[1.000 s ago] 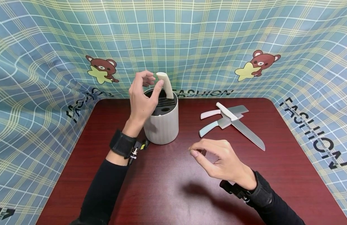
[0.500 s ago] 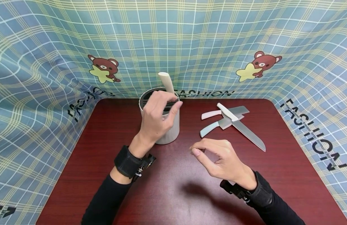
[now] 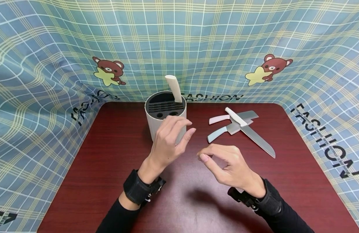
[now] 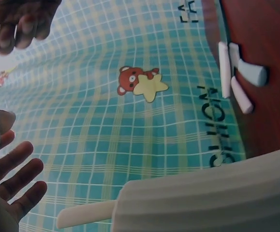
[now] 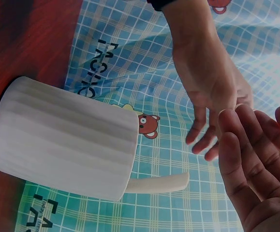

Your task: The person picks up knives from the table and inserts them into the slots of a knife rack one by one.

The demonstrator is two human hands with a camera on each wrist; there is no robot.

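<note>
My left hand (image 3: 169, 140), thumb and fingers apart and holding nothing, is in front of the white knife block (image 3: 166, 124) in the head view, hiding part of its wall. A knife with a cream handle (image 3: 175, 89) stands in a slot at the block's back right, its blade hidden. My right hand (image 3: 227, 163) hovers over the table to the right with loosely bent fingers; the right wrist view shows nothing in its fingers (image 5: 256, 164). Beyond it lie a white-handled knife (image 3: 256, 140), a pink-handled knife (image 3: 219, 119) and a blue-handled knife (image 3: 217, 134), crossing one another.
The dark red table (image 3: 115, 136) has rounded back corners. A blue checked cloth (image 3: 173, 42) with printed bears and lettering hangs around it. The block's black top (image 3: 162, 105) has long slots and round holes.
My left hand has moved away from the standing knife's handle, toward me and slightly right, to the front of the block. The right hand and the lying knives stay in place.
</note>
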